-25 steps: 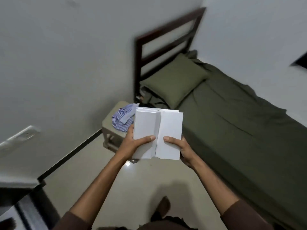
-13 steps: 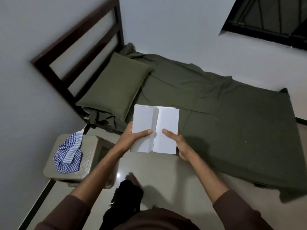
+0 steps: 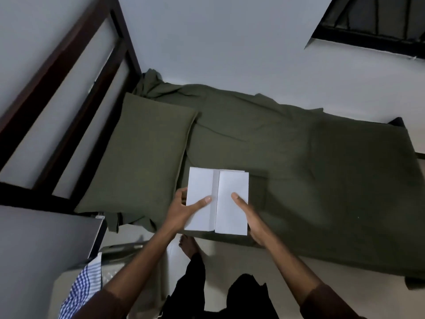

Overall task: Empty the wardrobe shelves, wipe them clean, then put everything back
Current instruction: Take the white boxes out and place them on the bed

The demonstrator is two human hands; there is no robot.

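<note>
Papers point(image 3: 218, 203) gripped both hands, left point(image 3: 181, 209), right point(image 3: 251, 217), over bed point(image 3: 322, 180) edge.

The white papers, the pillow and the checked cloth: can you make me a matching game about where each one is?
Things:
1. stack of white folded papers
2. olive green pillow
3. blue and white checked cloth
4. dark barred window

Places:
A. top right, set in the wall
B. held in both hands, left hand and right hand, over the bed's edge
C. bottom left, draped on a pale stool
D. at the head of the bed, beside the dark wooden headboard

Pairs: 1-B, 2-D, 3-C, 4-A
</note>
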